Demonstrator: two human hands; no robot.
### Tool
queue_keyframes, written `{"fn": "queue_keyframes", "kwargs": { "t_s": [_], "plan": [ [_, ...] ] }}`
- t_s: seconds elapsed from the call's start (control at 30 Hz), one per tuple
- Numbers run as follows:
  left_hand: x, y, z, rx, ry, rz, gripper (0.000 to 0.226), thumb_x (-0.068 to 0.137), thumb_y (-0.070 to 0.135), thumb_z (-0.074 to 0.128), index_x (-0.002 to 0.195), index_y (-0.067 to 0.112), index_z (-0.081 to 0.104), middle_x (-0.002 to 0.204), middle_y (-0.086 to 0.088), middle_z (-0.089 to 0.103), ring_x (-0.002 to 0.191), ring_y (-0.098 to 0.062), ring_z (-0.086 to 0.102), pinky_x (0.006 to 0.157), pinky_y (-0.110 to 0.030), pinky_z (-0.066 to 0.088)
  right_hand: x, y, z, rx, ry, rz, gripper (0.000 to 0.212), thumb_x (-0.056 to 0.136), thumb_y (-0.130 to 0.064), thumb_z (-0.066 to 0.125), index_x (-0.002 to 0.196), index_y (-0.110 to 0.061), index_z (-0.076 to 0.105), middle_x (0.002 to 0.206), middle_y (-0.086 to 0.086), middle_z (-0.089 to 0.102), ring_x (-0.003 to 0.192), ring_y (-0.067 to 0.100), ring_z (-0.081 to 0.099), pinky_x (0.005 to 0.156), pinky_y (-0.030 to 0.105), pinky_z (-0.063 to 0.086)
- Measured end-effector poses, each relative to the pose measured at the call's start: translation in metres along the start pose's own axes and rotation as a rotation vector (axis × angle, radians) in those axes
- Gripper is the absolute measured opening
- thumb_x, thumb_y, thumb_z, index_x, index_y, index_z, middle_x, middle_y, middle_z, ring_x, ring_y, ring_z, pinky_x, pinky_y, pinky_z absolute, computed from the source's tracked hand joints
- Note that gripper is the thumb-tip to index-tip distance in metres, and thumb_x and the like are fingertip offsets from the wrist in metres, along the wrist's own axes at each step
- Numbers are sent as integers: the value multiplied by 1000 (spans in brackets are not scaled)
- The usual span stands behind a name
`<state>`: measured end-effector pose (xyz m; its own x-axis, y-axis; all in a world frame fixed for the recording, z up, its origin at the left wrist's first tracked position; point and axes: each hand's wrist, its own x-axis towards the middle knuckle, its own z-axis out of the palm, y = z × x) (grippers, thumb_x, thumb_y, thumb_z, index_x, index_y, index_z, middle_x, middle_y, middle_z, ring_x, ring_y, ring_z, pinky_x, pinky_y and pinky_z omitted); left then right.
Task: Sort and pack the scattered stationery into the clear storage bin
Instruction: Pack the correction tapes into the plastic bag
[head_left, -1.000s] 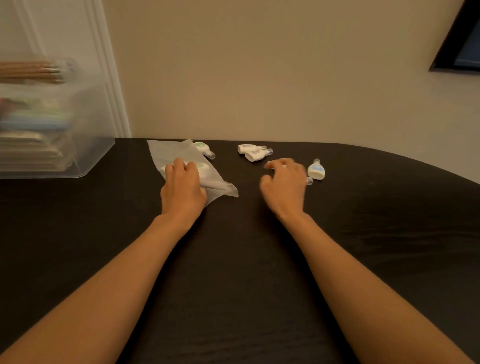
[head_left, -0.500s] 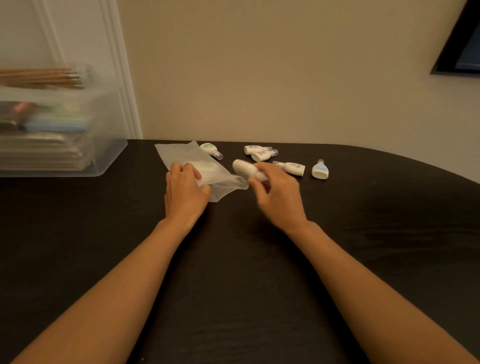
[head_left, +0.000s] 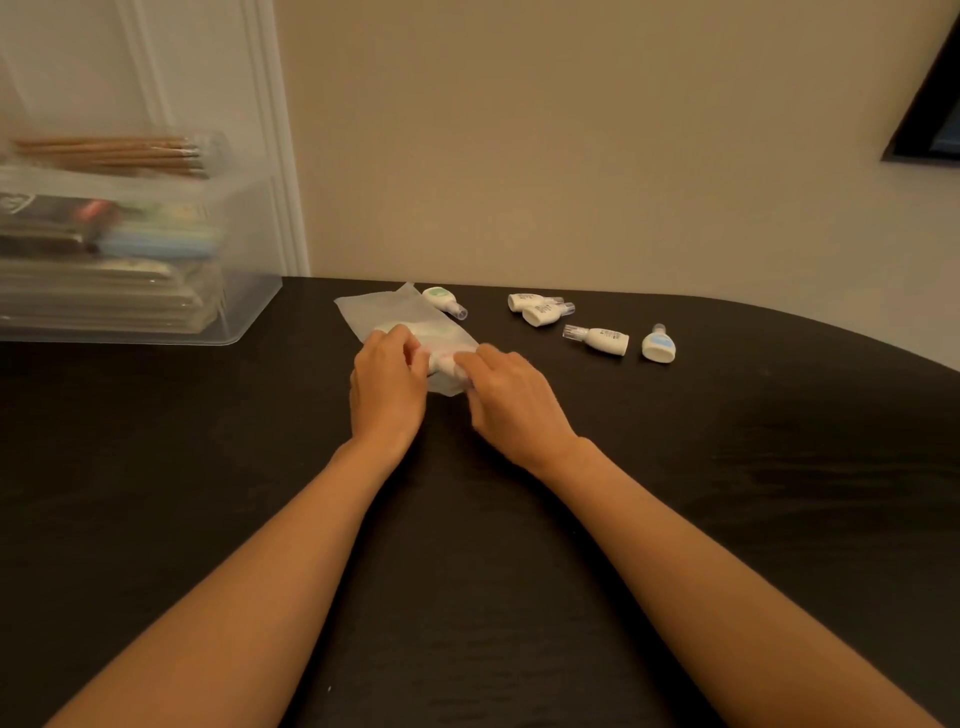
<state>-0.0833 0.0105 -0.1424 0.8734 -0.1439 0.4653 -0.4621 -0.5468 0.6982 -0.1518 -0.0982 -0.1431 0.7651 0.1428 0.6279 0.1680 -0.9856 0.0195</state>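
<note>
- The left grip (head_left: 387, 374) is curled tight, pinching the near mouth of the frosted pouch (head_left: 400, 317).
- The right grip (head_left: 511, 395) is closed round a white dispenser (head_left: 444, 364), which sits at the pouch's mouth.
- The pouch looks thin, limp and slippery, so its mouth edge is probably the best hold.
- The dispenser seems light, rigid and smooth, best pinched across its body.
- A green-labelled dispenser (head_left: 439, 299) lies just beyond the pouch, and four more dispensers (head_left: 597, 339) lie to the pouch's right.
- The clear storage bin (head_left: 254, 291) stands well to the pouch's left on the same surface (head_left: 467, 519).
</note>
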Motion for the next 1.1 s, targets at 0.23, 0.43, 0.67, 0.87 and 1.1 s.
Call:
{"fn": "queue_keyframes", "kwargs": {
  "t_s": [0.23,0.43,0.67,0.87,1.1],
  "plan": [
    [-4,2,0,-2,-24,1,12,94,17,51,84,11,54,95,-5,52,79,-13,47,65,-24,34,19,-11,7,-143,-295,219,27,92,-10,48,119,-6,51,120,11,53,110,24,46,90,31,35],
    [-3,-1,2,76,-61,-14,11,89,23,56,87,13,53,96,-2,48,91,-16,47,69,-28,38,17,-2,1,673,-222,564,44,78,9,39,106,-4,70,104,14,68,106,20,57,99,31,40],
    [0,2,9,245,-139,32,28,88,30,61,105,11,50,111,-8,47,99,-22,48,74,-30,41,5,61,-5,226,223,1014,32,89,-5,44,114,-14,62,123,6,51,114,16,43,93,31,38],
    [6,5,11,170,-119,-87,34,91,17,57,120,8,41,127,-10,39,108,-27,51,76,-30,38,2,108,9,83,-192,1033,53,95,-11,41,146,-18,28,156,9,16,144,27,9,116,45,18],
    [5,2,13,130,-121,-83,28,92,11,55,116,9,42,124,-10,38,107,-26,51,76,-28,39,9,125,11,20,-144,1057,46,93,-13,49,138,-14,40,141,12,25,126,31,31,101,38,33]
  ]
}}
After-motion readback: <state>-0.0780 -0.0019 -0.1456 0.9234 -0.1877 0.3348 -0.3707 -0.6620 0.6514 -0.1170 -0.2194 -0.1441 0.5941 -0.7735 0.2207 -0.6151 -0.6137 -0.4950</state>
